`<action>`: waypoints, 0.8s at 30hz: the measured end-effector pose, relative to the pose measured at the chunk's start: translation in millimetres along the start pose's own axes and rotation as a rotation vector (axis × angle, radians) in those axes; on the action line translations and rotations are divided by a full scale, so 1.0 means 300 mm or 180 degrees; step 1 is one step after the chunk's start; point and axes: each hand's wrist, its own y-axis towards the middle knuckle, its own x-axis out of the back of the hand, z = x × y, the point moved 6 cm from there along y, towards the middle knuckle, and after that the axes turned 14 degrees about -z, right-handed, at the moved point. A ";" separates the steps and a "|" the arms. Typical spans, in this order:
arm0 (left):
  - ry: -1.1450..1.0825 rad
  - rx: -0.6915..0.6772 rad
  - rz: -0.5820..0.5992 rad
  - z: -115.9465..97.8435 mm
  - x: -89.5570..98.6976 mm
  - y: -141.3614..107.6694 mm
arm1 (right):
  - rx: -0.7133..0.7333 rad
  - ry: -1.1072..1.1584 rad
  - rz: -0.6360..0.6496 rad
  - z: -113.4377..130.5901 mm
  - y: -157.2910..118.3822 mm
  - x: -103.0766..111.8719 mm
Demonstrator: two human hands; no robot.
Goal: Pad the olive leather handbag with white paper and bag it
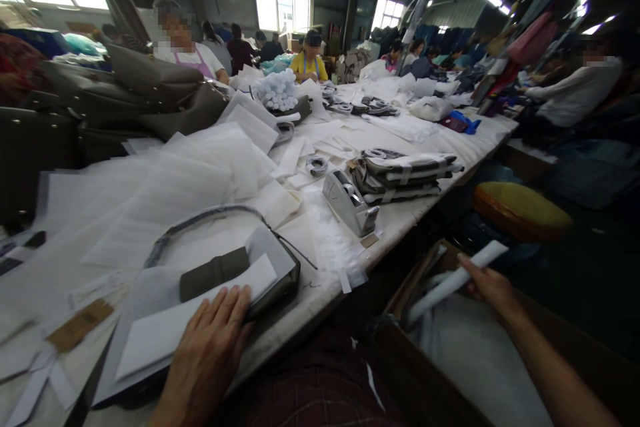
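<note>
Lying at the near edge of the long white table (325, 297), showing a dark olive bag (283, 288) with a wrapped, arched handle (200, 215) extending behind it. Covering part of the bag with pale sheeting and a folded white sheet (165, 333), beside a small olive folded piece (215, 273). Pressing down on the folded sheet with the left hand (213, 340), palm down, fingers extended and close together, not gripping. Gripping a slim white tube (453, 285) with the right hand (485, 280), fingers closing around it, over an open brown cardboard box (417, 377) beside the table. Standing beyond the bag, near the table edge: a light grey tape dispenser (350, 203), just before a stack of wrapped olive bags (400, 177). Spreading behind the handle: loose translucent white sheets (160, 193). Working across the table: a person in a yellow top (310, 68).
</note>
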 end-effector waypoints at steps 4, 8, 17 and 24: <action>-0.0085 0.0168 0.0424 -0.011 0.011 0.027 | -0.0936 0.1006 0.0826 0.109 -0.015 -0.038; -0.0159 0.0399 0.1418 -0.013 0.009 0.084 | -0.1764 0.2155 0.2018 0.343 -0.315 -0.202; -0.0982 0.0230 0.2178 0.092 0.049 0.229 | -0.2766 0.2421 0.3713 0.665 -1.139 -0.413; -0.0900 0.0035 0.2247 0.077 0.056 0.243 | -0.2734 0.2338 0.4096 0.728 -1.223 -0.451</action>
